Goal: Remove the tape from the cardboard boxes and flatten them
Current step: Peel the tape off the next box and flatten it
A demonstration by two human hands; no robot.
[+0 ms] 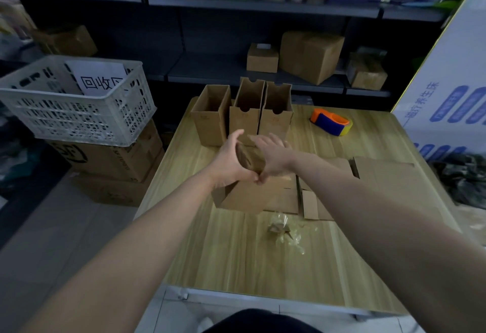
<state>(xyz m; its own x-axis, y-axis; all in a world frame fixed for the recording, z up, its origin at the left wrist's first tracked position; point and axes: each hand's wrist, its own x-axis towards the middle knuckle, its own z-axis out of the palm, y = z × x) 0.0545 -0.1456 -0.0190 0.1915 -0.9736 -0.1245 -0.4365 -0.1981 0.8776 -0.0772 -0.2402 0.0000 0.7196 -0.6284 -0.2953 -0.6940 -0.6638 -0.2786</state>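
Observation:
I hold a small brown cardboard box above the wooden table, in front of three open upright boxes. My left hand grips its left side with thumb and fingers curled round it. My right hand lies against its right side, fingers stretched forward and thumb meeting the left thumb at the near lower corner. Under my hands lie flattened cardboard boxes, with more flat cardboard to the right. A crumpled wad of clear tape sits on the table nearer to me.
An orange and blue tape dispenser lies at the table's far right. A white plastic crate with a paper sign rests on stacked boxes to the left. Dark shelves with boxes and tape rolls stand behind. A large white carton is right.

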